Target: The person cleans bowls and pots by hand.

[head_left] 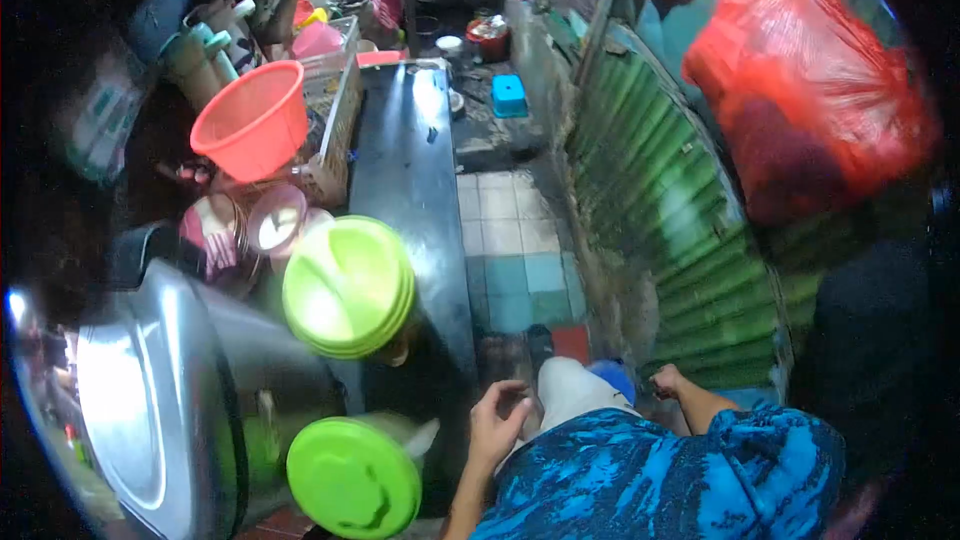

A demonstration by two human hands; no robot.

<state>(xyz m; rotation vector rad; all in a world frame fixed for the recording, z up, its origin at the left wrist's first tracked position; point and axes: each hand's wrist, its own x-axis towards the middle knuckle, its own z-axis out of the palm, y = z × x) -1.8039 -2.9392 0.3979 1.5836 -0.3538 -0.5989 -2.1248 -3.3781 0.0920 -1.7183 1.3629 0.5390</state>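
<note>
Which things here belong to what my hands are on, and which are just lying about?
In hand: left hand, open, nearest the green lid; right hand beside the blue object, grip unclear.
Lying about: stacked green plates, orange basket, steel pot, red bag, blue box, dark counter.

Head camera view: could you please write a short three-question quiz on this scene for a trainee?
1. True or false: the left hand holds a spoon.
2. Multiple choice: the stack of plates beside the metal pot is A red, B green, C white.
3. Fill in: the large bag at the upper right is ___.
Key: 1 false; 2 B; 3 red.
</note>
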